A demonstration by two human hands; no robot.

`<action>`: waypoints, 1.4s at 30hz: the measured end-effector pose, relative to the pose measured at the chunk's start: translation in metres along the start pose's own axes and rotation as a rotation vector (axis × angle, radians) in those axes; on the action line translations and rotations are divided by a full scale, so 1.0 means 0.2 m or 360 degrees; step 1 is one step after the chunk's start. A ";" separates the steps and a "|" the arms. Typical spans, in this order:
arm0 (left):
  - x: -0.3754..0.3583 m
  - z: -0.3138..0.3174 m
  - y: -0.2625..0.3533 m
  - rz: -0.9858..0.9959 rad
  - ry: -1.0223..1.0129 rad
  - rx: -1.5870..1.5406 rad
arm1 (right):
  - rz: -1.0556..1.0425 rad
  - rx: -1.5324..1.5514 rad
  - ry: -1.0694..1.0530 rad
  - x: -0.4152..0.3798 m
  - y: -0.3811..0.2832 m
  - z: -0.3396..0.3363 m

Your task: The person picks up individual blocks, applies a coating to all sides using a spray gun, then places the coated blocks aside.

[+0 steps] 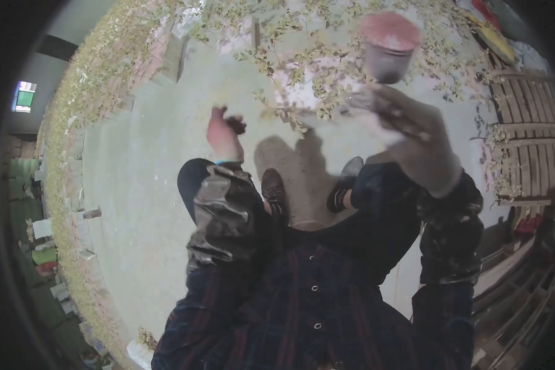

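Observation:
My left hand [226, 135] is bare and hangs above the pale floor, its fingers partly curled and apart with nothing between them. On the right, my right hand [416, 132] looks gloved and is closed around a light-coloured object [370, 114], too blurred by motion to name. Just beyond that hand is a dark cup-like container [388, 65] with a pink-red top [390, 31]. Leafy plants [330, 83] with small yellowish-green leaves stand by a whitish block [290, 89] ahead of my hands.
Wooden pallets [533, 132] lie at the right edge. More small-leaved plants [61, 203] run in a curved row along the left. My shoes [274, 188] are on the floor [135, 185] below me. Yellow and red items [496, 43] are at the upper right.

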State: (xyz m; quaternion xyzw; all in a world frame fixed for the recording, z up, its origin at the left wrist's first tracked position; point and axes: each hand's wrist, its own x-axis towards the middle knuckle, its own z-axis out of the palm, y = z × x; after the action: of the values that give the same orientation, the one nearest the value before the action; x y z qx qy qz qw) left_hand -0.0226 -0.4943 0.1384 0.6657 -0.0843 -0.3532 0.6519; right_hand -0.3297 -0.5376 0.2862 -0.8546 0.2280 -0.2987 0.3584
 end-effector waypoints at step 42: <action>-0.47 -2.06 0.16 0.0248 0.1376 0.0089 | -0.0193 -0.1079 0.0174 0.08 0.04 -0.10</action>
State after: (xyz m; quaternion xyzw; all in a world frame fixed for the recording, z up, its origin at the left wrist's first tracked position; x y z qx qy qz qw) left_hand 0.1580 -0.1116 0.1617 0.7613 0.1368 0.0106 0.6337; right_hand -0.3337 -0.5611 0.2973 -0.9198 0.2820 -0.2719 0.0232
